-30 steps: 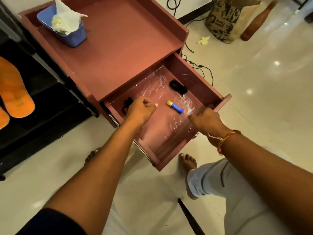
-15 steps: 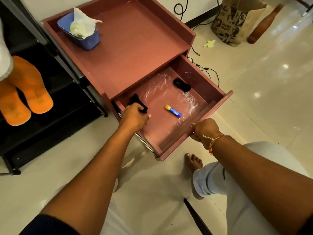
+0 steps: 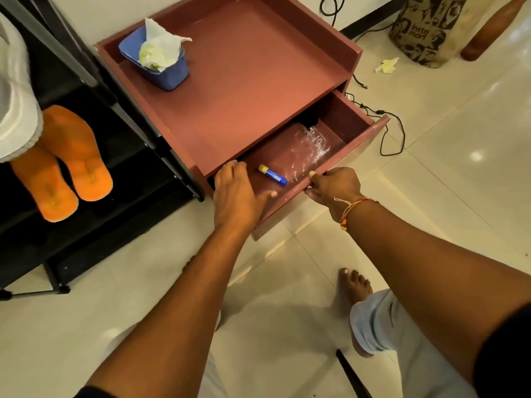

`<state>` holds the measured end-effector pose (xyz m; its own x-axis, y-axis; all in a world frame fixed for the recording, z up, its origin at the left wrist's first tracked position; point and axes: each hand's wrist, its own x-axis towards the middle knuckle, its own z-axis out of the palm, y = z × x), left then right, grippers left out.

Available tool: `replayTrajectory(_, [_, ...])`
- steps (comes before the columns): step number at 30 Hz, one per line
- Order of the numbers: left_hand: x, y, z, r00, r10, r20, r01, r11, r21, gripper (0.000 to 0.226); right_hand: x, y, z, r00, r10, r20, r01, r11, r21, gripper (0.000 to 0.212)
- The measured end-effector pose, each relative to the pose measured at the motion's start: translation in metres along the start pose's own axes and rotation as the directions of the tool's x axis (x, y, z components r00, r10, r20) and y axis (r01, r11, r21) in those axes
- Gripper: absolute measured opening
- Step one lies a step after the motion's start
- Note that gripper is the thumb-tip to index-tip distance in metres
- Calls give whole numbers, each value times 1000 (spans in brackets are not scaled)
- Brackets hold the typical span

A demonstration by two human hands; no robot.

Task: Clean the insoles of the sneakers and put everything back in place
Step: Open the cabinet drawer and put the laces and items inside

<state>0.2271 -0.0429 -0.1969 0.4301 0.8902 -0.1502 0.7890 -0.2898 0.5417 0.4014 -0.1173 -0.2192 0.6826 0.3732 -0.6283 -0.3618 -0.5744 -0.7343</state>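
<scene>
A reddish cabinet has its drawer (image 3: 353, 145) partly open. My right hand (image 3: 334, 186) grips the drawer's front edge. My left hand (image 3: 237, 193) lies flat over the drawer's left end, fingers spread, holding nothing. Inside the drawer lie a blue and yellow glue stick (image 3: 272, 175), crinkled clear plastic (image 3: 307, 150) and a dark object (image 3: 309, 120) half under the cabinet top. Two orange insoles (image 3: 61, 165) rest on the black rack to the left.
A blue tub (image 3: 169, 73) holding white tissue (image 3: 159, 47) stands on the cabinet top (image 3: 247, 81). A printed paper bag (image 3: 425, 27), a crumpled tissue (image 3: 386, 66) and black cables (image 3: 388, 130) lie on the tiled floor at right. My bare foot (image 3: 355, 288) stands below the drawer.
The drawer has slid further in, hiding the black items at its back and left. My left hand let go of the black cloth and opened flat.
</scene>
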Motion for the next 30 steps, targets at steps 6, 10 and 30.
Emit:
replayTrajectory(6, [16,-1,3,1000,19,-14,-17,986,164,104,14,-19,28,1000,12,24,-15,995,101,6])
replayTrajectory(10, [26,-7,9,999,13,-40,-1,957,290,100,16,-27,39,995,20,100,-35,989,143,17])
replayTrajectory(30, [46,-20,19,933,188,-308,-20,879,476,42,49,-25,73,775,-96,625,-50,976,213,86])
